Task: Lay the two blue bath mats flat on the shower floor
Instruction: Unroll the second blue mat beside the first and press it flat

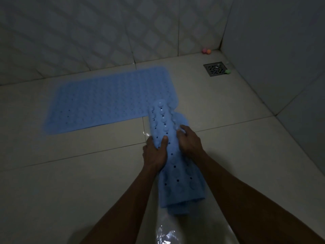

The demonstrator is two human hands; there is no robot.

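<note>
In a dim shower stall, a person's left hand (154, 154) and right hand (189, 140) close around a rolled blue bath mat (173, 155), thumb on top at the left, fingers curled over the right edge. The roll shows its suction cups and small dark holes and points away from the camera, its far end overlapping the near right corner of a second blue mat (109, 101), which lies spread flat on the tiled floor (61, 182) close to the patterned back wall (88, 32). A piece of clear plastic wrap (166, 233) shines beneath the near end of the roll, and another glint of it shows by the left hand.

To the right, well apart from both mats, a square metal drain (215, 69) sits near the corner. Two small balls, one pink and one orange (206, 51), rest touching in the corner itself; one green ball (228, 71) sits at the drain's right edge. Two mats, one drain, three clear balls; a fainter pale speck near the side wall cannot be identified. No writing or brand is legible anywhere.
</note>
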